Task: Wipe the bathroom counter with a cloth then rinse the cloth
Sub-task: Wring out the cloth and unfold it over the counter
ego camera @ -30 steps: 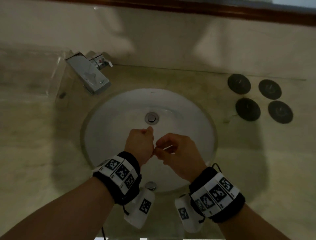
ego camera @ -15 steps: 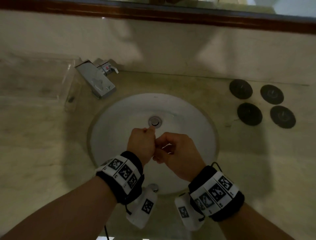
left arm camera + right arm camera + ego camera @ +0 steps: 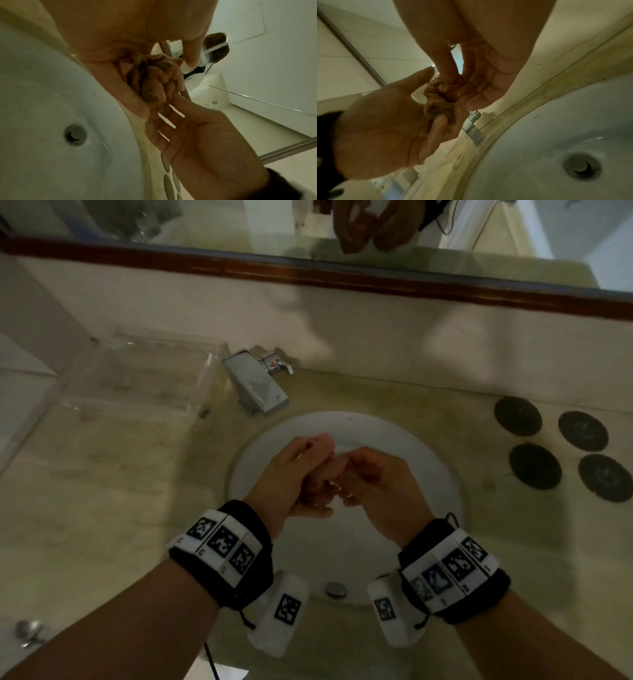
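Two hands bunch a cloth over the sink [image 3: 442, 474]

Head view: left hand [image 3: 291, 477] and right hand [image 3: 380, 484] meet above the sink. Wrist views — both clasp the crumpled cloth [image 3: 154, 81] (tan, wadded), fingers [image 3: 447, 75] curled round it.

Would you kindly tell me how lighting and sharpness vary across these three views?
Head view: dim, hands' shadows fall on the counter. Left wrist view: the cloth is fairly sharp, the basin soft. Right wrist view: dim, yellowish, the left hand blurred.
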